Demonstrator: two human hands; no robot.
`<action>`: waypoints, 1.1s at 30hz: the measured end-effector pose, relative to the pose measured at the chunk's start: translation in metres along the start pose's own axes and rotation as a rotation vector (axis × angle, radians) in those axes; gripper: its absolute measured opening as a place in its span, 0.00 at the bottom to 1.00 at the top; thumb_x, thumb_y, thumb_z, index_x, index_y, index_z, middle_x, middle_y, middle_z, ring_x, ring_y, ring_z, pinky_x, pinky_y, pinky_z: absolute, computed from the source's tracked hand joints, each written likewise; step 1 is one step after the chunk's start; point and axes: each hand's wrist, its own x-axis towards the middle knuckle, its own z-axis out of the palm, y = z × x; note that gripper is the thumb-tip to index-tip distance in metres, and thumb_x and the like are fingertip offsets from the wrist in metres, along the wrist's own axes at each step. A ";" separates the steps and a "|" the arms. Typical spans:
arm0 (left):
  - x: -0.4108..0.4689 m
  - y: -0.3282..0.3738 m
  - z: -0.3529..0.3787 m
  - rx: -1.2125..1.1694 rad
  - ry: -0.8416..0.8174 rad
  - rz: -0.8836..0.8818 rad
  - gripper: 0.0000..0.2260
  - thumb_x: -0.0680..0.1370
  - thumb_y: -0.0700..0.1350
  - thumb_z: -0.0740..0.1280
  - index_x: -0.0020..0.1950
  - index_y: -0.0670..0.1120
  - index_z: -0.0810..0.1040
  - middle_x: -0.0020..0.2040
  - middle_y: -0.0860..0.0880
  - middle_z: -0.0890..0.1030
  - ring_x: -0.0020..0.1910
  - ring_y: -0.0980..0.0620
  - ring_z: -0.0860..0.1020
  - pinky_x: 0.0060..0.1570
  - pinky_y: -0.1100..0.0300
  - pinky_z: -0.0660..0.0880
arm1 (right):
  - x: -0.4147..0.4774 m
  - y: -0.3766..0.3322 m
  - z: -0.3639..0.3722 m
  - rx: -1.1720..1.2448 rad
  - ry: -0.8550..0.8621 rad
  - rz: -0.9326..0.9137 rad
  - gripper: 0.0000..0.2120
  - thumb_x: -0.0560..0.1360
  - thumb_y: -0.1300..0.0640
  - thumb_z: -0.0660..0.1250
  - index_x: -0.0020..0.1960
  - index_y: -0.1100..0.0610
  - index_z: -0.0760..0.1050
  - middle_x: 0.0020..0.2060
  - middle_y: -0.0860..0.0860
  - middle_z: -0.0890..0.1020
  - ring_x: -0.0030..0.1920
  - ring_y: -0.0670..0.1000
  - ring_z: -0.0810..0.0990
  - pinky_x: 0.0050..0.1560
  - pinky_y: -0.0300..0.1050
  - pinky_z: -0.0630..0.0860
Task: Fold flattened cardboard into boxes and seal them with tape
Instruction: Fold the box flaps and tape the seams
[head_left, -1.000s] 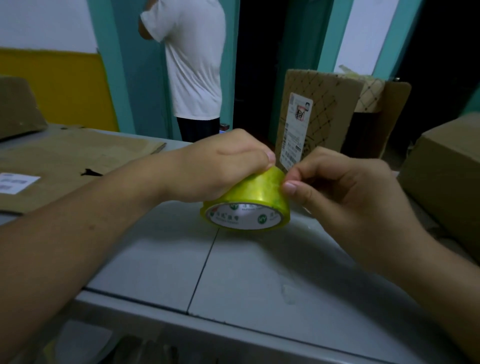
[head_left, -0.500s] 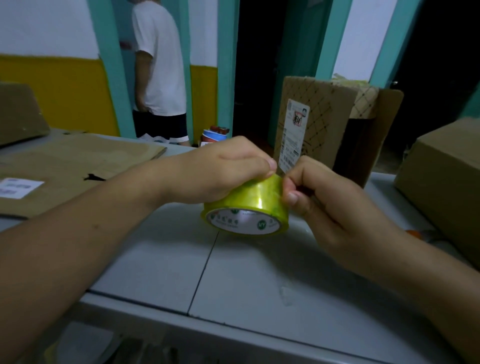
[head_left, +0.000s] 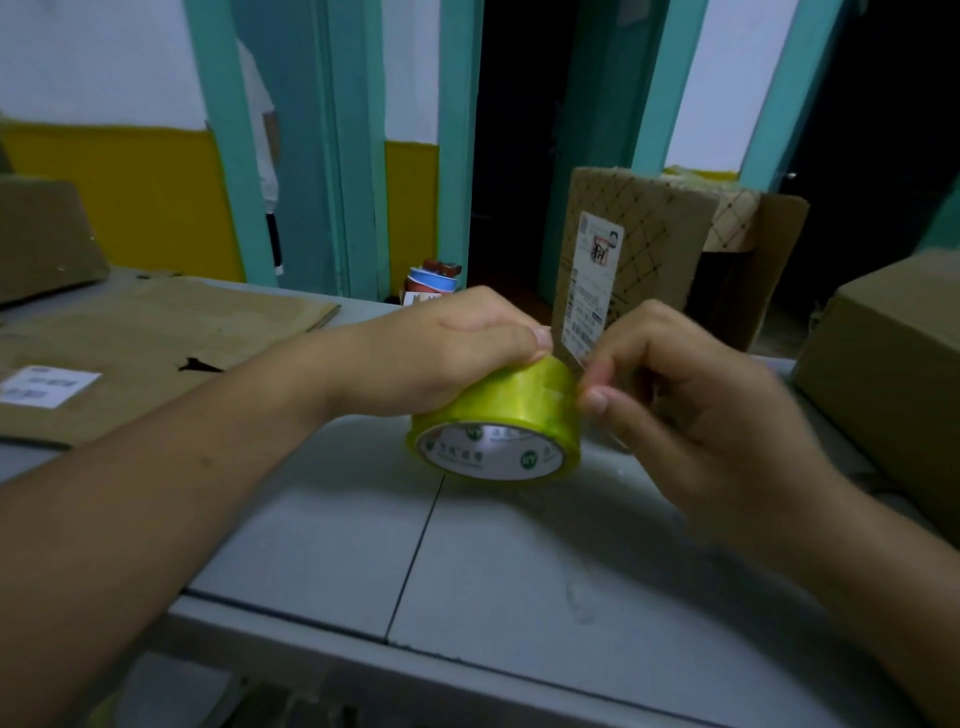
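**1 tape roll in two hands, over table centre**

- Tape: 1 roll of yellow-green transparent packing tape (head_left: 511, 410) with a white printed core. It is tilted, core opening toward the camera, at the middle of the grey panelled table (head_left: 519, 561). Can't tell if its lower edge touches the surface.
- Left hand (head_left: 452, 353): wrapped over the top of the roll, fingers curled down around it, thumb tip on the upper right edge. Firm grip.
- Right hand (head_left: 696, 410): fingers curled, thumb and index tips against the roll's right side. Motion-blurred, so I can't tell if a tape end is pinched.
- Cardboard count: 1 flattened brown cardboard sheet (head_left: 156, 332) lying on the table at left. 1 upright brown box with diamond-line print (head_left: 649, 244) just behind the hands. 1 plain brown box (head_left: 893, 374) at right. 1 more brown cardboard piece (head_left: 41, 234) at far left, shape unclear.
- Labels: 2 white ones, a white label (head_left: 49, 387) on the sheet and a tall shipping label (head_left: 592, 280) on the printed box.
- Background: 1 person in a white shirt (head_left: 262, 150), mostly hidden behind a teal post.
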 end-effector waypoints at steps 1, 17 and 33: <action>0.000 -0.001 0.000 0.012 -0.005 0.008 0.18 0.84 0.55 0.57 0.40 0.69 0.80 0.38 0.68 0.75 0.41 0.64 0.74 0.46 0.62 0.67 | -0.001 -0.001 -0.002 0.033 0.056 0.015 0.05 0.80 0.51 0.68 0.51 0.52 0.77 0.48 0.47 0.80 0.44 0.51 0.79 0.41 0.48 0.79; 0.003 0.008 0.005 0.034 0.018 0.056 0.20 0.86 0.48 0.58 0.35 0.57 0.74 0.34 0.64 0.73 0.38 0.65 0.73 0.41 0.68 0.67 | 0.000 -0.017 0.011 0.370 0.117 0.267 0.12 0.75 0.52 0.71 0.55 0.53 0.74 0.43 0.51 0.84 0.45 0.57 0.83 0.46 0.62 0.81; 0.002 0.006 0.000 -0.070 0.031 -0.049 0.16 0.79 0.60 0.59 0.36 0.61 0.80 0.38 0.64 0.76 0.42 0.62 0.76 0.46 0.63 0.68 | 0.001 -0.011 0.010 0.373 0.170 0.120 0.12 0.76 0.54 0.75 0.53 0.52 0.74 0.47 0.52 0.82 0.50 0.58 0.83 0.51 0.55 0.83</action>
